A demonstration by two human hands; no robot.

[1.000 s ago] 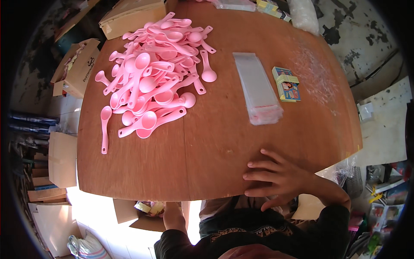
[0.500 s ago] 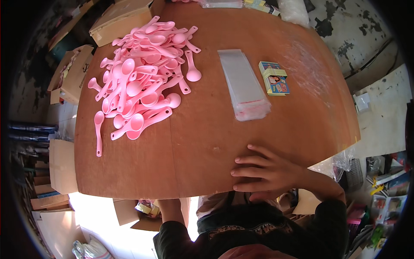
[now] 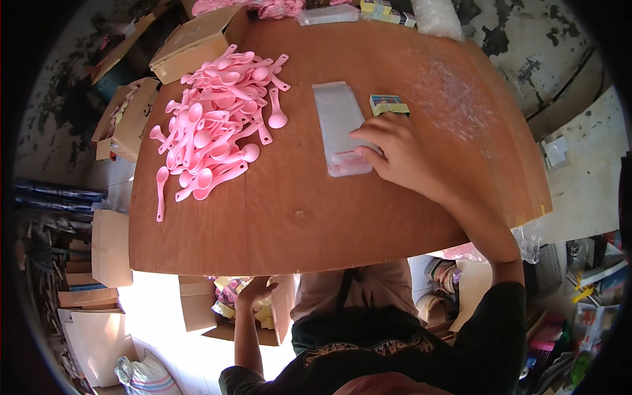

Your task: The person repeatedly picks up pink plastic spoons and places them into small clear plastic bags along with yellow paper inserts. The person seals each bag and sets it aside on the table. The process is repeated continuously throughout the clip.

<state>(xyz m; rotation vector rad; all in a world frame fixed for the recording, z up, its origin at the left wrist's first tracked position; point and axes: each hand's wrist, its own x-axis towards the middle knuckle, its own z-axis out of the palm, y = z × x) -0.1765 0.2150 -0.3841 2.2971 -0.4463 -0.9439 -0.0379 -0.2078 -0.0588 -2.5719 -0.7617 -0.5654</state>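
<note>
My right hand (image 3: pixel 395 148) hangs over the clear plastic bags (image 3: pixel 334 112) and the banded stack of small printed cards (image 3: pixel 388 104). Its thumb and forefinger are apart near the lower right of the bags, and I see nothing between them. The hand covers the near part of the card stack. Below the table's front edge, my left hand (image 3: pixel 255 289) is over an open cardboard box (image 3: pixel 197 309) with colourful packets inside. Its fingers look loosely spread, with nothing visible in them. A heap of pink plastic spoons (image 3: pixel 217 125) lies on the left half of the table.
The brown wooden table (image 3: pixel 296 230) has crumpled clear film (image 3: pixel 451 99) at its right. A closed cardboard box (image 3: pixel 197 39) stands at its far left corner. Along the back edge lie pink bundles (image 3: pixel 276 8), a clear packet (image 3: pixel 329 14) and a white plastic roll (image 3: pixel 438 18).
My right hand has moved forward from the table's front edge to the bags and cards. My left hand has come into view over the box. The whole view has shifted slightly.
</note>
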